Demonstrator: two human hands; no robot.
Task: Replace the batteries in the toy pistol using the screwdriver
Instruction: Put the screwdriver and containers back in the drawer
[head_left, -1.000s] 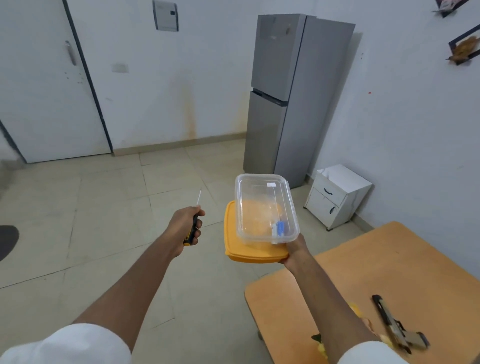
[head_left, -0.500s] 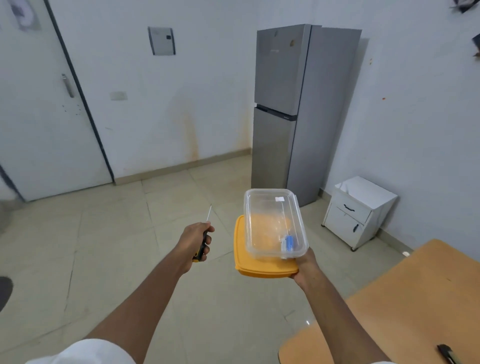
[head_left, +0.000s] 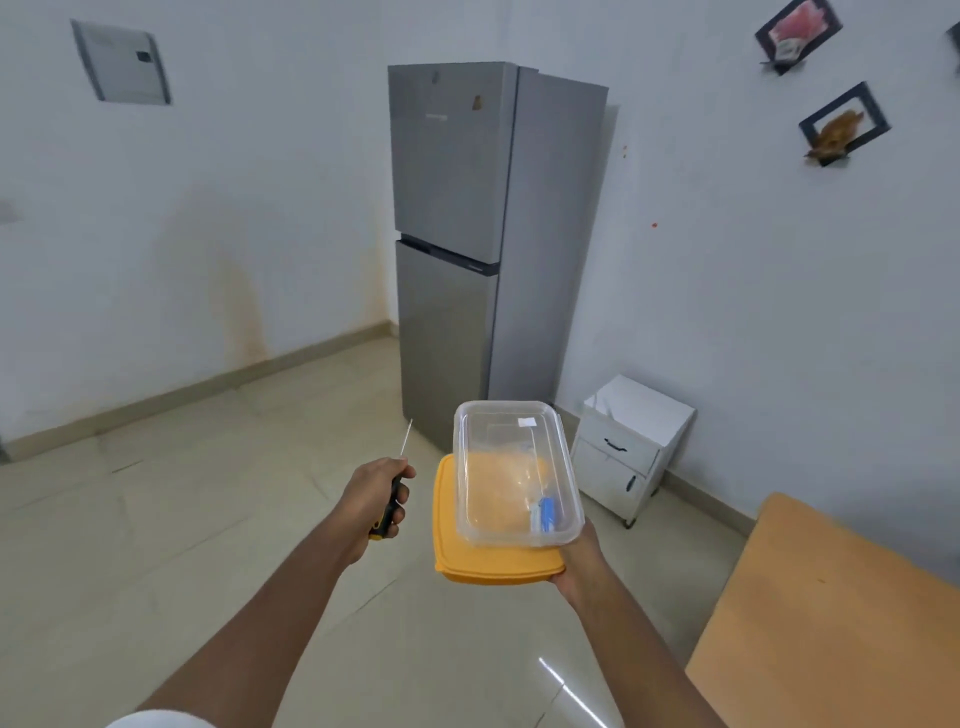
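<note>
Screwdriver (head_left: 390, 493), black-yellow handle, thin shaft up: left hand (head_left: 373, 501) fingers clamped round. Right hand (head_left: 577, 558) grips container (head_left: 514, 473).

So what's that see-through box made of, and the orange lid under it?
The box looks like clear, glossy plastic: the lid shows right through its walls. The lid looks like solid orange plastic with a smooth, duller finish and rounded, moulded edges.

Open floor (head_left: 156, 545) ahead and left; fridge (head_left: 467, 249), cabinet (head_left: 628, 447) and table (head_left: 831, 623) block the right.
</note>
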